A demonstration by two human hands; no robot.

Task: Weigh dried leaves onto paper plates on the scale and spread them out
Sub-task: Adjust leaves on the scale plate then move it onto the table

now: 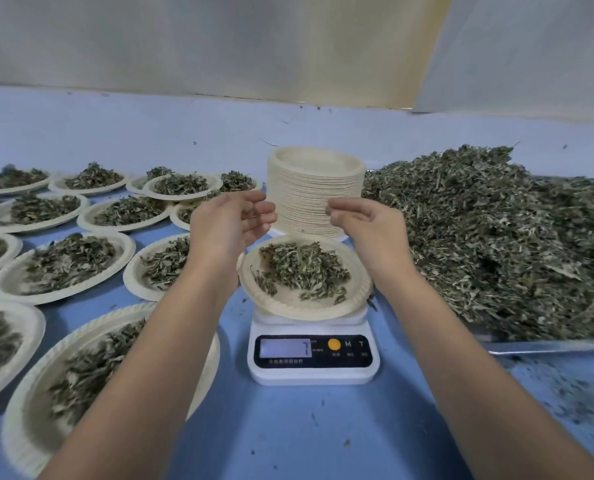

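A white digital scale stands in the middle of the blue table, its display lit. On it sits a paper plate holding a small heap of dried leaves. My left hand hovers above the plate's left rim, palm turned inward, fingers relaxed and empty. Above the plate's right rim, my right hand hangs with its fingers loosely curled; whether they pinch any leaves I cannot tell. A tall stack of bare paper plates rises just behind the scale.
A large pile of dried leaves lies on a metal tray at the right. Several filled paper plates cover the table's left side. Leaf crumbs dot the blue table. A pale wall runs behind.
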